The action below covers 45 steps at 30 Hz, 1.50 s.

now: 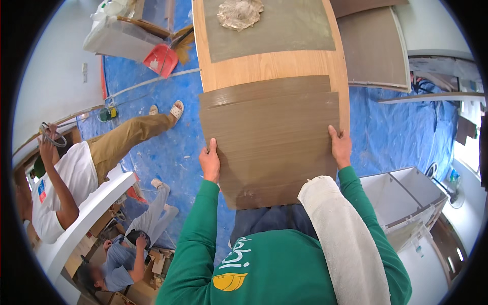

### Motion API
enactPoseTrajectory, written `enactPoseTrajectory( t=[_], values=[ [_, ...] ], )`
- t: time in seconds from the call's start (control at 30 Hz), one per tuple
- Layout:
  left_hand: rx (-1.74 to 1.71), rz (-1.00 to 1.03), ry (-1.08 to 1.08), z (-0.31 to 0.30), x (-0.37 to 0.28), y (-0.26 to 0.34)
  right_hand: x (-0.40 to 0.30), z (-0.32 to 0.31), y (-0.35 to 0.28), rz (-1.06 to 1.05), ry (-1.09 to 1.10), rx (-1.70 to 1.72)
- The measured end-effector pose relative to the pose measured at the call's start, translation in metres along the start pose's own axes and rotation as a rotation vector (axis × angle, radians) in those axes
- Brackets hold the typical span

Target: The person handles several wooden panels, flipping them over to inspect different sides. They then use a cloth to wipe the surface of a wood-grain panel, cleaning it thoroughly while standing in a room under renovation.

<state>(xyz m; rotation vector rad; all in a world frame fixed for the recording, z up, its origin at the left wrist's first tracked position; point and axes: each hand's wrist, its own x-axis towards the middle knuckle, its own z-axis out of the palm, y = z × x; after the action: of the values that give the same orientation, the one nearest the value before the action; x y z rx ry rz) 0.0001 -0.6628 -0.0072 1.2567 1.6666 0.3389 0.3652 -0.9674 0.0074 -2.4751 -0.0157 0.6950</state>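
My left hand [210, 160] grips the left edge of a brown wood-grain sheet [274, 141], thumb on its top face. On the opposite edge, my right hand [340, 146] holds the same sheet, its fingers partly hidden at the side. Another brown strip [267, 89] shows just beyond the sheet's far edge; whether it is a separate piece I cannot tell. Both lie over a light wood-grain panel [270, 66]. Farther up that panel is a grey-brown rectangle [274, 40] with a crumpled, translucent wad [240, 14] on it. A pale towel [343, 236] hangs over my right shoulder.
Blue tarpaulin [171, 89] covers the floor. At left, one person [65, 183] holds a looped band; another person [126, 259] is lower down. A red dustpan [161, 60] lies at upper left. An open white cabinet carcass [400, 198] stands at right, below a brown panel [371, 49].
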Motion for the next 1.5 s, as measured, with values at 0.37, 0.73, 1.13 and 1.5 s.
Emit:
enactPoseTrajectory(
  t=[0.37,0.73,1.13,1.5],
  values=[
    [0.162,-0.024,0.041,0.005,0.066,0.003,0.037,0.018,-0.022,-0.035,0.074,-0.030],
    [0.702,0.706,0.014,0.053,0.017,0.092,-0.019,0.043,-0.029,-0.617,0.157,-0.544],
    [0.932,0.758,0.021,0.160,0.048,0.082,0.140,0.135,-0.190,-0.999,0.199,-0.627],
    [0.943,0.668,-0.056,0.159,0.053,0.082,0.268,0.283,-0.426,-1.386,0.312,-0.434]
  ],
)
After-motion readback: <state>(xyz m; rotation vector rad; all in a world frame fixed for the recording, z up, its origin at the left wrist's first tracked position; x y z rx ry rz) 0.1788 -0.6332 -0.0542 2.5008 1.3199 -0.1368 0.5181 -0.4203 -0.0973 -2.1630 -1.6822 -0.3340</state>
